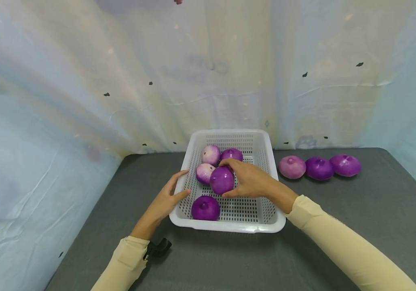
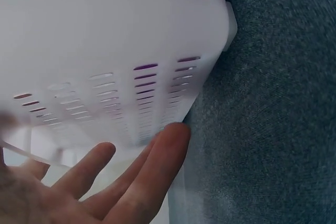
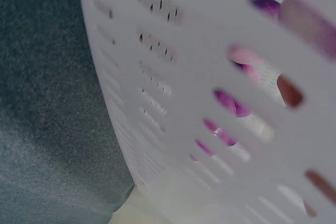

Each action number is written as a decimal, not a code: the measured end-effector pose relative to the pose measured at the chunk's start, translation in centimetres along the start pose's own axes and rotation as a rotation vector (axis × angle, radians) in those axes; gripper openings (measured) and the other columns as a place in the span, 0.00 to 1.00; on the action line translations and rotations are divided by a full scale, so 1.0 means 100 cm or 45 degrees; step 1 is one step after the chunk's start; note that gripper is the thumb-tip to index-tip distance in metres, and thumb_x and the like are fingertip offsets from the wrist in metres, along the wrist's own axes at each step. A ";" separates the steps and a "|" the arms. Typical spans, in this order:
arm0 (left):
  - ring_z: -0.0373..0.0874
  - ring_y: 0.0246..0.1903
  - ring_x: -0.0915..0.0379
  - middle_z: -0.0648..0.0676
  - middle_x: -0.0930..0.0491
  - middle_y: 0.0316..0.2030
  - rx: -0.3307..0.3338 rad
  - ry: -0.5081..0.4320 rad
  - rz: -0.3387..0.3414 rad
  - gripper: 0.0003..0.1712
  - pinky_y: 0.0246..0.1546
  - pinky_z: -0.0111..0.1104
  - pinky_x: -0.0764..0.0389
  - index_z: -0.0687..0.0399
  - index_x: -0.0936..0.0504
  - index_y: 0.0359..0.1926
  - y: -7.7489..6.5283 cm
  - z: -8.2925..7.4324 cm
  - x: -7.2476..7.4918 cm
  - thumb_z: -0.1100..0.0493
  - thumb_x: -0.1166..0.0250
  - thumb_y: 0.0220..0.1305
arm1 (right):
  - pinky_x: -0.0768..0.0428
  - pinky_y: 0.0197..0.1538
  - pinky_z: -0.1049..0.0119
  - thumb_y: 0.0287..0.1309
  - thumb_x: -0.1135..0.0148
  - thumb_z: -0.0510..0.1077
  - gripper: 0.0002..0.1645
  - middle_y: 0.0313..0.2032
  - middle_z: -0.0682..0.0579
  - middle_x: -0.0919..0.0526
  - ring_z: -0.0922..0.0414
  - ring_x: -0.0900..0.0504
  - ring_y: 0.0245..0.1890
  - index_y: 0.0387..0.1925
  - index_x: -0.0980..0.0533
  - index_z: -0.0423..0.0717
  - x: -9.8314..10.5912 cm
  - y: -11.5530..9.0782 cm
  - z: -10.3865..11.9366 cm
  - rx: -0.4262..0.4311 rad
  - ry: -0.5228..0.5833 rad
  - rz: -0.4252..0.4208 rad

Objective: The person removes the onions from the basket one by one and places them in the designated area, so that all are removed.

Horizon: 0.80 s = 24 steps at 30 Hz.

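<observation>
A white perforated plastic basket (image 1: 229, 228) stands on the dark table. My right hand (image 1: 249, 180) grips a shiny purple onion (image 1: 221, 180) between thumb and fingers, over the inside of the basket. Behind it are a purple onion (image 1: 231, 153) and a pale pink-white one (image 1: 211, 154); another pale onion (image 1: 204, 173) is just left of the held one. A dark purple onion (image 1: 205, 208) lies near the basket's front left corner. At the basket's left side is my left hand (image 1: 162, 204), thumb over the rim, fingers extended along the outer wall (image 2: 105, 30).
Right of the basket, three onions sit in a row on the table (image 1: 338, 226): a pink one (image 1: 292, 167), a dark purple one (image 1: 319, 168) and a purple one (image 1: 345, 165). A pale curtain (image 1: 208, 81) hangs behind the table. A black strap (image 1: 158, 247) is at my left wrist.
</observation>
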<state>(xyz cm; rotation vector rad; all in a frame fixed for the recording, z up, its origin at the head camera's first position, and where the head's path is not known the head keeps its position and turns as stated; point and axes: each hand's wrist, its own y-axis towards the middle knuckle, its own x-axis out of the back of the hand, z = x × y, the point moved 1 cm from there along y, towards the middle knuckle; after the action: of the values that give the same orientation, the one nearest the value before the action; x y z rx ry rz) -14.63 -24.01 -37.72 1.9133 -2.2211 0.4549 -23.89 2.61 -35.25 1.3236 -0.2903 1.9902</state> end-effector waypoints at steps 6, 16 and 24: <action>0.65 0.64 0.33 0.68 0.45 0.73 -0.058 0.051 0.074 0.34 0.51 0.47 0.20 0.41 0.53 0.78 -0.001 0.002 -0.001 0.55 0.51 0.78 | 0.22 0.58 0.46 0.41 0.21 0.62 0.55 0.64 0.49 0.26 0.48 0.22 0.59 0.71 0.35 0.60 0.000 -0.002 0.001 0.043 -0.037 -0.008; 0.61 0.63 0.32 0.62 0.43 0.73 -0.010 0.074 0.011 0.32 0.52 0.46 0.21 0.34 0.49 0.77 0.000 0.001 -0.004 0.56 0.51 0.78 | 0.26 0.62 0.48 0.38 0.20 0.64 0.52 0.62 0.52 0.23 0.50 0.24 0.62 0.66 0.31 0.58 0.002 -0.002 0.002 0.029 -0.018 -0.083; 0.59 0.62 0.30 0.62 0.41 0.72 -0.012 0.065 -0.008 0.32 0.51 0.45 0.22 0.34 0.48 0.77 0.001 0.000 -0.005 0.56 0.51 0.78 | 0.22 0.57 0.54 0.36 0.18 0.60 0.52 0.53 0.54 0.19 0.54 0.20 0.52 0.63 0.32 0.54 0.003 -0.001 0.001 0.035 0.027 -0.109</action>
<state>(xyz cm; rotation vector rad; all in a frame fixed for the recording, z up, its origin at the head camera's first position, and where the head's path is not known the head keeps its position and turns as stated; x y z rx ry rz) -14.60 -23.49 -37.92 1.8819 -2.1815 0.4859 -23.79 2.80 -34.93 1.3092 -0.1937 1.9421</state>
